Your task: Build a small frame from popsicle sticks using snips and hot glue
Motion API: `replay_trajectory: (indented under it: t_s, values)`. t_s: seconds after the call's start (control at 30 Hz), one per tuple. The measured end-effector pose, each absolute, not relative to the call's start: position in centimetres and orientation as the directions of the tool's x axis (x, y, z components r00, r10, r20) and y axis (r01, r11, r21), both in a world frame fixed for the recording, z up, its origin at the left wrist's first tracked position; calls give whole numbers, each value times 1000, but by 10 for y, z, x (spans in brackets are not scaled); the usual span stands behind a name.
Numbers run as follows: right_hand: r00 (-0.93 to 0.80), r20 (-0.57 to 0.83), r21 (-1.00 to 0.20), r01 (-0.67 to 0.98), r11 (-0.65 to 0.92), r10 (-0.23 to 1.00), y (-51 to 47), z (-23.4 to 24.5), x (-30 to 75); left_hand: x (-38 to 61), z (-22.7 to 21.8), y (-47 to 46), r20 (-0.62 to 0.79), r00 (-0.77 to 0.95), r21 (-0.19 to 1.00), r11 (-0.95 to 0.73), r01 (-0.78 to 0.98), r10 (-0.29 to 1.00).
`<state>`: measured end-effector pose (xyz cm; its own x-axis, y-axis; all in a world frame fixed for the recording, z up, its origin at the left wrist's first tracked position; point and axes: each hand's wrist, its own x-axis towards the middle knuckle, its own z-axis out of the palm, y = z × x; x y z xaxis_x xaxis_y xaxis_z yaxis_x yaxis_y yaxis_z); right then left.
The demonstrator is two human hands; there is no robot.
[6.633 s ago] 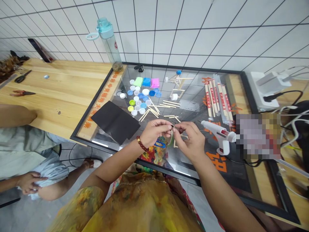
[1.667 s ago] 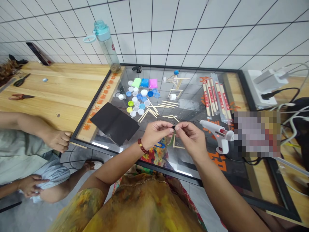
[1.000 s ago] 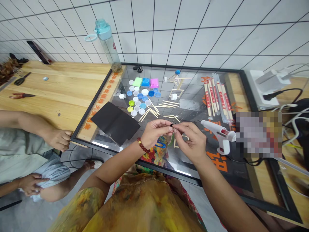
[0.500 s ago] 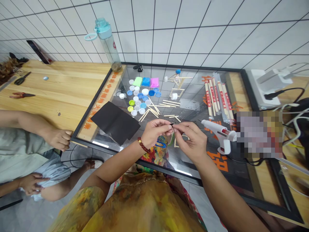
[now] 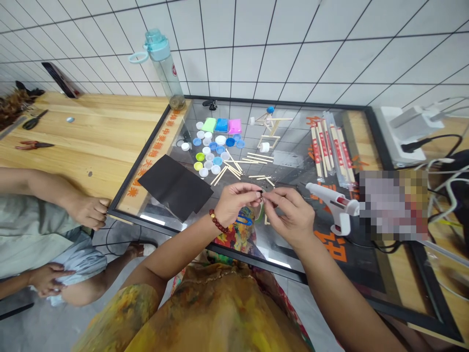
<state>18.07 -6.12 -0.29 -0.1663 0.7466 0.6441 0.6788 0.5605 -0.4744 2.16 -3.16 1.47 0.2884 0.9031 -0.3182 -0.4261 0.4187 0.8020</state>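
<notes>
My left hand point(image 5: 236, 201) and my right hand point(image 5: 291, 211) meet over the glass-topped table, fingertips pinched together. Between them is a small black piece point(image 5: 260, 191), mostly covered by the fingers; its kind does not show. Just beyond my hands lie short wooden sticks point(image 5: 260, 157), with bottle caps point(image 5: 220, 140) in white, blue and yellow-green behind them. A small frame built of sticks point(image 5: 271, 139), with white caps and a blue cap on it, stands farther back. Black sheets point(image 5: 174, 186) lie left of my left hand. A white glue gun point(image 5: 339, 205) rests right of my right hand.
Packets of green, blue and pink clay point(image 5: 222, 125) lie behind the caps. Wrapped chopsticks point(image 5: 330, 149) and a power strip point(image 5: 399, 132) are on the right. A water bottle point(image 5: 164, 73) stands at the back. Another person's hand point(image 5: 90, 211) rests by the left table edge.
My right fingertips have shifted slightly against the small black piece. My left hand stays nearly in place, and the things on the table have not moved.
</notes>
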Motion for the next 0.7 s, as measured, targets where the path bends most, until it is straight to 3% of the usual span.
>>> replay_trajectory:
  t_s: [0.2, 0.47, 0.7]
  values:
    - [-175, 625, -473, 690, 547, 761, -61, -2, 181, 23, 13, -33, -284, 273, 844, 375, -383, 919]
    - [-127, 574, -574, 642, 508, 809, -61, 7, 178, 25, 8, -33, -220, 267, 899, 302, -318, 938]
    - [-129, 618, -539, 649, 538, 775, -60, 5, 179, 24, 12, -32, -255, 257, 876, 335, -347, 932]
